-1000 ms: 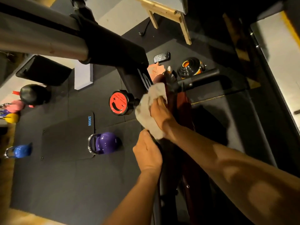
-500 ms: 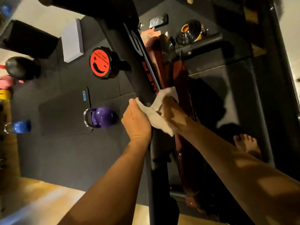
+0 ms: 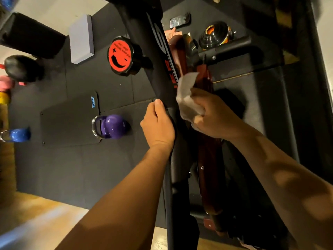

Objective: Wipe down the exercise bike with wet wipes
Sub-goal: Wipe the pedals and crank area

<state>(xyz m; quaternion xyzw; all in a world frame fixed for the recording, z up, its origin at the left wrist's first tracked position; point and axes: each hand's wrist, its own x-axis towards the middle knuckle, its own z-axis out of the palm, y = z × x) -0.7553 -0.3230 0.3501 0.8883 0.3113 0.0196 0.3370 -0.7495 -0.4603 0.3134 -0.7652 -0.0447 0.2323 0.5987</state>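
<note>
The wet wipe (image 3: pixel 187 98) is bunched in the right hand (image 3: pixel 214 118), whose fingers are curled round it. A loose flap stands up on the far side of the knuckles. It lies against the right flank of the exercise bike (image 3: pixel 156 78), where the black sloping frame tube meets the dark red guard (image 3: pixel 207 159). The left hand (image 3: pixel 158 127) clasps the same tube just left of the wipe, thumb on top. It looks like a brace, though the other fingers are hidden behind the tube.

To do this stroke well, I would flatten the wipe under the palm rather than leave it wadded, so more of the damp face meets the metal. It should then run along the tube in one direction. The seam between tube and guard likely needs a fingertip pressed in through the cloth. The left hand covers a patch that will want its own pass.

The red resistance knob (image 3: pixel 119 56) sticks out left of the frame. Below it, on the dark floor mat (image 3: pixel 72 168), sit a purple kettlebell (image 3: pixel 113 126) and, at the far left, a blue kettlebell (image 3: pixel 17 135) — both well apart from the work.
</note>
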